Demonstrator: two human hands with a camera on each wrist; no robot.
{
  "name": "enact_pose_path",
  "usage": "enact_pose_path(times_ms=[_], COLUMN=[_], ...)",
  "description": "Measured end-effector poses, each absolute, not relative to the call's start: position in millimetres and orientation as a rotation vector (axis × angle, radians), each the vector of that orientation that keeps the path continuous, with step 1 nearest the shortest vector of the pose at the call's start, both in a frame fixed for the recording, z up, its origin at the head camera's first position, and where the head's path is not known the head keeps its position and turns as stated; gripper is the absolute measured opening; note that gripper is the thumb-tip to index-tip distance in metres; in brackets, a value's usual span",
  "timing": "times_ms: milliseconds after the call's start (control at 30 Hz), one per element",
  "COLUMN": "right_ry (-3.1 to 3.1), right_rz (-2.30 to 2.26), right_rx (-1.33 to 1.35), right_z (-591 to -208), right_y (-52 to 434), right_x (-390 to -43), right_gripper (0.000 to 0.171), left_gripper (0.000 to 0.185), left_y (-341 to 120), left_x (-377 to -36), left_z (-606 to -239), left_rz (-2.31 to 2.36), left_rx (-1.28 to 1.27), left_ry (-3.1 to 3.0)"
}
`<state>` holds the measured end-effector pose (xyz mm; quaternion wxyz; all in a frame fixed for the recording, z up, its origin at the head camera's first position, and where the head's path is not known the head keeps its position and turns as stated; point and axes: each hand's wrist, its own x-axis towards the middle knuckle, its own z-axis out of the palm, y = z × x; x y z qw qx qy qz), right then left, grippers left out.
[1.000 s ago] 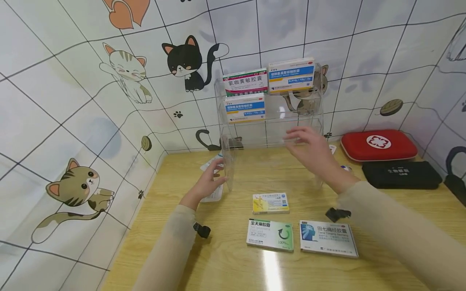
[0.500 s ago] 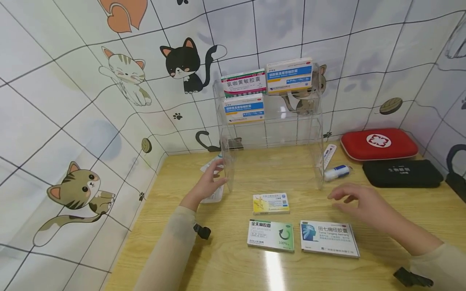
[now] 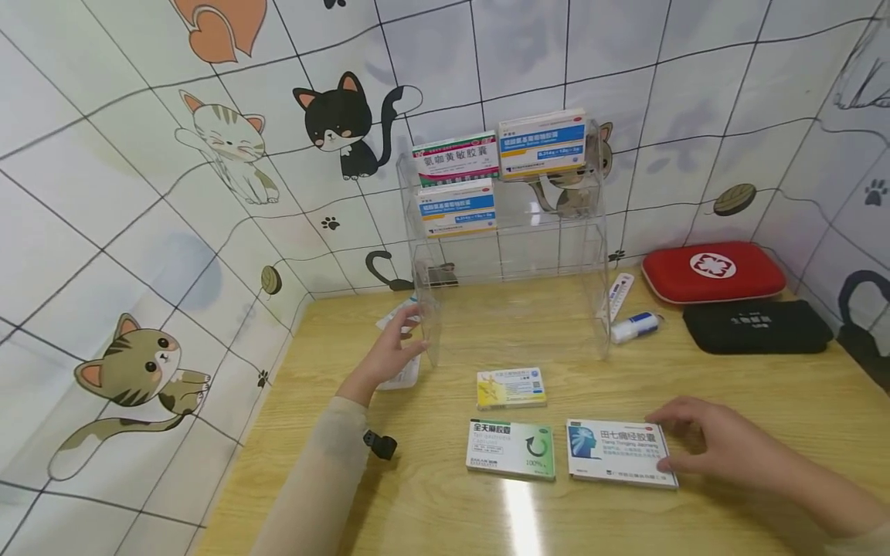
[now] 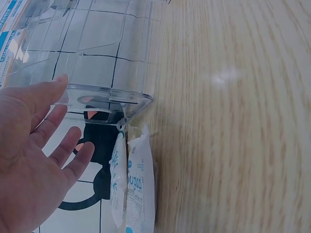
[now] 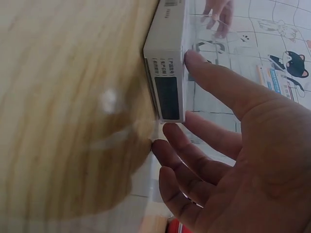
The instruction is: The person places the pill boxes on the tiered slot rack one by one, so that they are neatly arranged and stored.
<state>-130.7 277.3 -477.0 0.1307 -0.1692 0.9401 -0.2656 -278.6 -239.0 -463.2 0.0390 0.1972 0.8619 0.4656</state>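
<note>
My right hand [image 3: 719, 444] is at the right end of a white-and-blue capsule box [image 3: 619, 453], which lies flat on the table. Thumb and index tip are at that end's corners in the right wrist view, the other fingers loosely bent beside the box [image 5: 167, 87]. At the left side panel of a clear acrylic tiered stand [image 3: 511, 270] is my left hand [image 3: 385, 355]. In the left wrist view its thumb lies by the panel's edge and its fingers are spread, not closed round it. A green-and-white box [image 3: 511, 449] and a yellow-and-white box [image 3: 511, 388] lie nearby.
On the stand's tiers are a pink-and-green box [image 3: 455, 160] and blue-and-white boxes [image 3: 542, 145]. White packets [image 4: 138, 184] lie left of it. To its right are a thermometer card [image 3: 617, 293], small bottle [image 3: 636, 327], black pouch [image 3: 758, 326] and red first-aid case [image 3: 712, 270].
My right hand has come down from in front of the stand, past its right side, to the white-and-blue box's right end. My left hand stays at the panel. The head view has shifted slightly.
</note>
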Motion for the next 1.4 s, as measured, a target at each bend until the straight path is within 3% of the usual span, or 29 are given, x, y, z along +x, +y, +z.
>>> enact_pose_path(times_ms=[267, 567, 900, 1400], right_ry=[2.65, 2.858, 3.064, 3.222], right_rz=[-0.888, -1.113, -1.352, -1.666], right_rx=[-0.394, -0.424, -0.386, -0.426], right_z=[-468.8, -448.7, -399.6, -287.2], right_y=[273.7, 272.1, 242.4, 216.8], right_x=[-130.5, -144.3, -183.2, -270.6], right_gripper=[0.062, 0.026, 0.025, 0.032], left_gripper=[0.067, 0.067, 0.067, 0.068], left_y=[-238.6, -243.3, -237.3, -237.8], left_x=[-276.9, -276.0, -272.3, -275.5], left_z=[-461.2, -462.7, -456.4, -458.6], left_rz=[1.437, 1.423, 1.427, 1.422], left_rx=[0.596, 0.594, 0.591, 0.613], left_ry=[2.637, 2.651, 2.631, 2.645])
